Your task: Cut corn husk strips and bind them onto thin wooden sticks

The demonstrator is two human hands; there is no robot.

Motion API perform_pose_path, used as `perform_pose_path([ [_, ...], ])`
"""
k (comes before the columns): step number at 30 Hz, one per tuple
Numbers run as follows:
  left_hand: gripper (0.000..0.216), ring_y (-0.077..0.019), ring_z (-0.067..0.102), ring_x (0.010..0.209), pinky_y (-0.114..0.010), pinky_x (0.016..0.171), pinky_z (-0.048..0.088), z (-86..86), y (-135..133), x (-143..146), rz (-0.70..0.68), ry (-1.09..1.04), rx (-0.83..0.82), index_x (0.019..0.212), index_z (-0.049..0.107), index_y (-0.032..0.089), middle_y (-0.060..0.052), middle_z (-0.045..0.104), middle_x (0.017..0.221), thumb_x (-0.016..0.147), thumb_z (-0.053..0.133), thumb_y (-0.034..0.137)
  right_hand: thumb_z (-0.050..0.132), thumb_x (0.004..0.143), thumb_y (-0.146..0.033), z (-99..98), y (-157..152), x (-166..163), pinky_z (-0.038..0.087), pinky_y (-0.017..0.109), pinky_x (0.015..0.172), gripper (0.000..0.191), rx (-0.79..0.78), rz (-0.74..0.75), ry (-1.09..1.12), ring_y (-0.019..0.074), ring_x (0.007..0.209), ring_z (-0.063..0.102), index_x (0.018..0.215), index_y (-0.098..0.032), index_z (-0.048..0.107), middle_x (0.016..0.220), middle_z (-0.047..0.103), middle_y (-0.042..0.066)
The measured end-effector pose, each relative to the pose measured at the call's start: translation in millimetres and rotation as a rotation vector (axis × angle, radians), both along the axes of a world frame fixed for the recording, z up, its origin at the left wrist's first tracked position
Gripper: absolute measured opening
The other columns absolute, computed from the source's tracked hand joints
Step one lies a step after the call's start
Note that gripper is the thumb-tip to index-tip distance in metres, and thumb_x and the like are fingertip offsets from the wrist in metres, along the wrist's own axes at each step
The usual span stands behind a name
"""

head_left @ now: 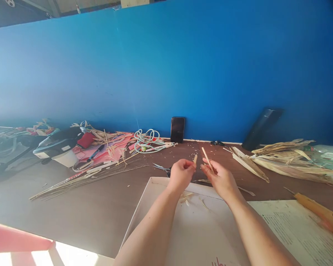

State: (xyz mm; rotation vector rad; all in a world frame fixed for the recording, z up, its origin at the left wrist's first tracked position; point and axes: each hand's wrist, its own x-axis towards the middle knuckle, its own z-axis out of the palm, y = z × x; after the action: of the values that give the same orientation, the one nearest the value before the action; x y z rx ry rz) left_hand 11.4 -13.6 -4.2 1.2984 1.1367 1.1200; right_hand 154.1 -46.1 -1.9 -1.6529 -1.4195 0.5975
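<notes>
My left hand (181, 173) is closed, pinching a short pale strip of dried husk (195, 159) that pokes up past the fingertips. Apart from it, my right hand (219, 177) grips a thin straw-coloured stick (207, 157) that slants up to the left. Both hands are above the far edge of a white shallow box (161, 181), where several husk scraps (186, 202) lie. A pair of scissors (162, 168) rests on the table just left of my left hand, its handles partly hidden.
On the brown table (100, 207) are a bundle of thin wires (100, 177), pale blue cord (147, 140) and pink paper (113, 147) at left. A phone (178, 129) leans on the blue wall (183, 66). Dried corn husks (288, 166), a black object (262, 129) and a printed sheet (296, 225) are at right.
</notes>
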Motion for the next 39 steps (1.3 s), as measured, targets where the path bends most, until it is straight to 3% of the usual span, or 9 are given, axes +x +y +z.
perform_pose_path([
  [3, 0.017, -0.008, 0.046, 0.051, -0.019, 0.048, 0.036, 5.8, 5, -7, 0.211, -0.086, 0.011, 0.072, 0.059, 0.016, 0.0, 0.055, 0.06, 0.069, 0.058, 0.033, 0.05, 0.081, -0.042, -12.5, 5, 9, 0.044, 0.031, 0.068, 0.047, 0.005, -0.062, -0.285, 0.0191, 0.079, 0.06, 0.123, -0.022, 0.053, 0.104, 0.064, 0.006],
  [7, 0.017, -0.0068, 0.043, 0.047, -0.019, 0.044, 0.036, 13.2, 6, -12, 0.322, -0.187, -0.016, 0.075, 0.057, 0.017, 0.001, 0.055, 0.063, 0.069, 0.058, 0.033, 0.049, 0.082, -0.035, -20.8, 7, 13, 0.043, 0.035, 0.079, 0.046, 0.035, -0.054, -0.521, 0.0254, 0.099, 0.056, 0.125, -0.019, 0.053, 0.108, 0.062, 0.01],
  [11, 0.017, -0.0063, 0.042, 0.047, -0.018, 0.043, 0.035, 14.4, 5, -11, 0.374, -0.21, 0.004, 0.075, 0.056, 0.017, 0.002, 0.054, 0.063, 0.071, 0.057, 0.033, 0.049, 0.082, -0.03, -13.5, 5, 5, 0.042, 0.035, 0.082, 0.036, 0.164, -0.093, -0.598, 0.0246, 0.101, 0.054, 0.117, -0.025, 0.059, 0.112, 0.06, 0.006],
  [14, 0.019, -0.0074, 0.044, 0.049, -0.019, 0.045, 0.035, 8.8, 7, -10, 0.429, -0.206, 0.031, 0.077, 0.057, 0.016, 0.001, 0.055, 0.063, 0.072, 0.056, 0.035, 0.045, 0.085, -0.028, -2.9, 3, -9, 0.042, 0.03, 0.079, 0.03, 0.219, -0.026, -0.604, 0.0205, 0.096, 0.056, 0.109, -0.026, 0.063, 0.106, 0.063, 0.003],
  [20, 0.018, -0.0111, 0.052, 0.061, -0.023, 0.06, 0.04, -7.7, 17, -11, 0.548, -0.125, 0.117, 0.077, 0.057, 0.016, -0.001, 0.059, 0.069, 0.074, 0.054, 0.034, 0.041, 0.086, -0.031, 18.9, 8, -48, 0.036, 0.024, 0.057, 0.026, 0.047, 0.129, -0.681, 0.0165, 0.078, 0.061, 0.094, -0.031, 0.066, 0.096, 0.067, 0.0],
  [24, 0.017, -0.0122, 0.053, 0.064, -0.025, 0.063, 0.04, -10.7, 19, -13, 0.59, -0.096, 0.129, 0.078, 0.058, 0.017, -0.001, 0.06, 0.071, 0.074, 0.054, 0.033, 0.041, 0.085, -0.031, 22.6, 23, -64, 0.037, 0.026, 0.06, 0.027, -0.158, 0.208, -0.779, 0.0214, 0.082, 0.062, 0.088, -0.028, 0.067, 0.088, 0.068, 0.004],
  [27, 0.018, -0.0132, 0.054, 0.067, -0.026, 0.065, 0.041, -12.9, 20, -12, 0.587, -0.106, 0.14, 0.078, 0.058, 0.017, -0.002, 0.061, 0.073, 0.075, 0.054, 0.034, 0.044, 0.083, -0.031, 18.5, 37, -72, 0.04, 0.028, 0.061, 0.025, -0.226, 0.239, -0.793, 0.0237, 0.08, 0.063, 0.083, -0.024, 0.068, 0.082, 0.069, 0.008],
  [35, 0.018, -0.0137, 0.054, 0.069, -0.026, 0.068, 0.04, -15.7, 21, -12, 0.577, -0.112, 0.16, 0.078, 0.057, 0.018, -0.002, 0.06, 0.075, 0.075, 0.053, 0.035, 0.057, 0.073, -0.023, 20.5, 61, -87, 0.046, 0.033, 0.065, 0.023, -0.31, 0.399, -0.821, 0.0284, 0.088, 0.065, 0.093, -0.019, 0.067, 0.093, 0.07, 0.013],
  [39, 0.018, -0.0139, 0.054, 0.069, -0.026, 0.068, 0.04, -13.2, 20, -13, 0.602, -0.124, 0.142, 0.078, 0.057, 0.018, -0.002, 0.06, 0.074, 0.076, 0.053, 0.035, 0.063, 0.066, -0.02, 26.4, 67, -87, 0.047, 0.031, 0.066, 0.023, -0.297, 0.515, -0.834, 0.0283, 0.088, 0.065, 0.089, -0.02, 0.068, 0.089, 0.071, 0.011],
])
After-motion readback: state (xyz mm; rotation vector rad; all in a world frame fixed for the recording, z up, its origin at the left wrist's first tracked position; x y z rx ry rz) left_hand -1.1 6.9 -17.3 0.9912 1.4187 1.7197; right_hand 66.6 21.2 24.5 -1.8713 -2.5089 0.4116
